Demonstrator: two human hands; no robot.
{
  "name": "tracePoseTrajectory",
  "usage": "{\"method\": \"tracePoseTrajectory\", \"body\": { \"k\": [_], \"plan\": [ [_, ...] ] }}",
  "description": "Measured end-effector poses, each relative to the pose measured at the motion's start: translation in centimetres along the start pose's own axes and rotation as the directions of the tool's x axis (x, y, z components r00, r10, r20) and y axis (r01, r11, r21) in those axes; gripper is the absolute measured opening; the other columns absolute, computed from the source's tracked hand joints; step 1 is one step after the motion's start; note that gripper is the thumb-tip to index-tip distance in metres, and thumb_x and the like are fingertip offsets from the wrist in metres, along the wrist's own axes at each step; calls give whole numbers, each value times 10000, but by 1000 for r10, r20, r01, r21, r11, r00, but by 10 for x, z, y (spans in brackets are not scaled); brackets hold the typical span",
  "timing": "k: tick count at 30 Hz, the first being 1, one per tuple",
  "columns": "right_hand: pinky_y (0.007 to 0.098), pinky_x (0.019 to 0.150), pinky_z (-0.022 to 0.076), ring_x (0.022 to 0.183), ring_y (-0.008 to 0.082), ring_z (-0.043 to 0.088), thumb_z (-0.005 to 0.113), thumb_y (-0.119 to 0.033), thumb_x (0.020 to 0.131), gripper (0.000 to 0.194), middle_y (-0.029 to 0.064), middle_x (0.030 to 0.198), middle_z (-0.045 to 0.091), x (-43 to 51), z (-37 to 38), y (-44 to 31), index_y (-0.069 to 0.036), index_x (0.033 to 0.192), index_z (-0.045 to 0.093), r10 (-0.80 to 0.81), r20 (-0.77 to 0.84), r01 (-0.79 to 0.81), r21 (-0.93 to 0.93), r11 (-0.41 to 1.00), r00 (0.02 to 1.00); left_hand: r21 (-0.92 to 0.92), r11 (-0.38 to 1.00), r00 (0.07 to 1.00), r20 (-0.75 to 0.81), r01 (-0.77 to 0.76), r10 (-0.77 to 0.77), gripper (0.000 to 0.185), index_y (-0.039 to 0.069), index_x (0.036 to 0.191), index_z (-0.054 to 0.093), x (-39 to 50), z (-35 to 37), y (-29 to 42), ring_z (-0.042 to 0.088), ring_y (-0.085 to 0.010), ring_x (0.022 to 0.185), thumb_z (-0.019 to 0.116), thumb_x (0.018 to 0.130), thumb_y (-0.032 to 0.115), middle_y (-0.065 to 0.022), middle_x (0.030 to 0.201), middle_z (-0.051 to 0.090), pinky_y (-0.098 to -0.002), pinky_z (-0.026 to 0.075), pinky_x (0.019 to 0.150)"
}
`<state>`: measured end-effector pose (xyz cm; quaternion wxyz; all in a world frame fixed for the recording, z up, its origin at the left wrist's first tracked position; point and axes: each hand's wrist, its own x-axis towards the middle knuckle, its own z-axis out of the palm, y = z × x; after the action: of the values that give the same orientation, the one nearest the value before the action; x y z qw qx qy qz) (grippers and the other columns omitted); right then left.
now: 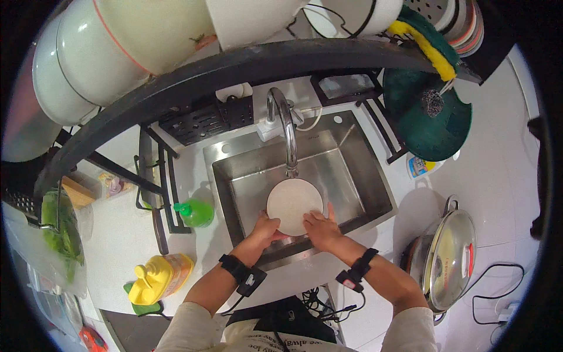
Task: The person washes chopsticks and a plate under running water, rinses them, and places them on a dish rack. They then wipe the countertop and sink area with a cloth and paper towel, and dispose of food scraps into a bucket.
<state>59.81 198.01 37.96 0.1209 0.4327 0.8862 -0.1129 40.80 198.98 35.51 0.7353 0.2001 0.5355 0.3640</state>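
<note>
A round, pale plate (294,203) is held over the near part of a stainless steel sink (341,176), just below the spout of a chrome faucet (288,132). My left hand (265,229) grips the plate's lower left edge, its thumb on the rim and the other fingers mostly hidden beneath. On the plate's right side lies my right hand (322,226), fingers over the surface near the rim; whether it grips or only touches is hard to tell. Whether water runs from the spout cannot be made out. Both wrists wear black straps with small devices.
Left of the sink stand a green soap bottle (198,213) and a yellow pump jug (162,279). A lidded steel pot (451,259) sits at right. A black rack's bar (308,55) arches above the sink, with a green and yellow sponge (429,48) and steel scourer (433,102) at its right.
</note>
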Motion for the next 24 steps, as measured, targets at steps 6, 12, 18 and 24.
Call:
{"method": "tracePoseTrajectory", "body": {
  "k": [6,12,18,24],
  "plan": [
    [399,910,397,1106,273,464,532,-104,716,360,93,1122,536,17,17,17,-85,1075,531,-258,-174,284,147,948,950,-41,999,1000,-2,21,-21,535,14,1233,305,-4,-3,11,609,-335,801,446,717,2,-166,1012,532,-429,558,622],
    [357,806,465,1011,230,533,547,-113,680,223,40,1036,568,19,-5,23,-103,901,573,-217,-315,227,-3,974,924,-174,979,990,115,105,-85,612,108,1262,304,7,-13,17,551,-337,924,488,682,43,-133,1118,482,-487,498,724],
    [366,789,468,947,261,554,546,-112,739,338,83,1012,586,20,-20,2,-101,1077,549,-176,-263,303,589,749,948,-436,899,974,217,43,58,666,194,1272,274,5,1,7,480,-359,1040,481,652,69,-113,1180,423,-567,464,751],
    [433,884,399,1047,312,484,489,-159,842,337,131,1127,519,17,-17,17,-18,1147,466,-249,-233,303,239,923,940,-332,943,979,184,-27,92,683,146,1263,296,2,-6,13,486,-362,1026,485,610,73,-124,1180,420,-588,454,774]
  ]
}}
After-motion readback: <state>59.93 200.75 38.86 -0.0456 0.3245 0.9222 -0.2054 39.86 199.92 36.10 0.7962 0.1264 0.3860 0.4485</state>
